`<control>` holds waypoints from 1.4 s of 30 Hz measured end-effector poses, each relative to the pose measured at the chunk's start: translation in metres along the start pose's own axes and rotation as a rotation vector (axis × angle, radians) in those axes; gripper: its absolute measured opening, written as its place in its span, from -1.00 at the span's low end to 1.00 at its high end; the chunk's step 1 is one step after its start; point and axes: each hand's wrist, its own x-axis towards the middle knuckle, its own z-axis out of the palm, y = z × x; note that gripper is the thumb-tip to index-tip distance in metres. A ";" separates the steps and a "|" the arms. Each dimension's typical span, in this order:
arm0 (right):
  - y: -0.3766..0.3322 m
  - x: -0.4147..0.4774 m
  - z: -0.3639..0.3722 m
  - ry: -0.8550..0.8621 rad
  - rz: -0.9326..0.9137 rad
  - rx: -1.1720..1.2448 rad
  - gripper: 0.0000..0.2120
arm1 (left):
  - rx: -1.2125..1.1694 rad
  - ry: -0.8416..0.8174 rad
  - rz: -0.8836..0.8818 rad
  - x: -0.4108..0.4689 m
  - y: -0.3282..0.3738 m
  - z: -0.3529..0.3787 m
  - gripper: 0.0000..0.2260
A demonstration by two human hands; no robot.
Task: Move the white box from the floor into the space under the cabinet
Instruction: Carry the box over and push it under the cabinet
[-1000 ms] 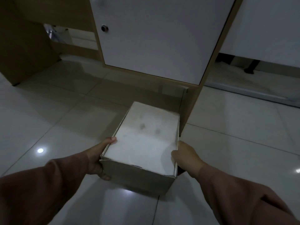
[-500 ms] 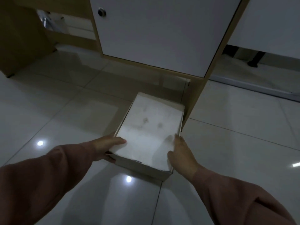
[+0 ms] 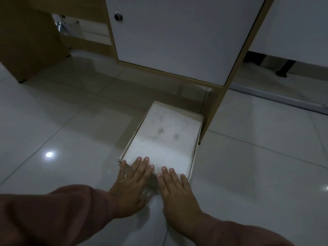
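The white box (image 3: pixel 162 137) lies flat on the tiled floor, its far end near the gap under the cabinet (image 3: pixel 177 41), right beside the cabinet's wooden side panel (image 3: pixel 214 107). My left hand (image 3: pixel 132 183) and my right hand (image 3: pixel 174 189) rest flat, fingers spread, against the box's near edge, fingertips on its top. Neither hand grips the box. The cabinet has a white door with a round lock at its upper left.
A wooden panel (image 3: pixel 26 41) stands at the left with an opening behind it. Glossy floor tiles (image 3: pixel 62 130) surround the box and reflect a ceiling light. On the right a white wall panel (image 3: pixel 292 23) hangs above a dark gap.
My hands let go of the box's sides and moved to its near edge, palms flat. The box went down onto the floor and slid forward toward the cabinet.
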 end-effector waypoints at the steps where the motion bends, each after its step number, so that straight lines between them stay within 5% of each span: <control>1: 0.001 0.002 0.002 0.006 0.014 0.010 -0.14 | 0.007 -0.024 -0.005 0.003 0.000 0.000 -0.18; 14: 0.053 0.059 -0.016 0.027 0.174 0.082 -0.17 | -0.006 -0.111 0.004 0.097 -0.007 -0.004 -0.02; 30: 0.044 0.057 -0.013 -0.003 0.251 0.036 -0.26 | -0.162 0.018 -0.026 0.082 -0.018 0.004 -0.15; 42: 0.086 0.106 -0.031 -0.074 0.333 0.107 -0.24 | -0.136 -0.112 -0.086 0.153 -0.025 -0.015 -0.15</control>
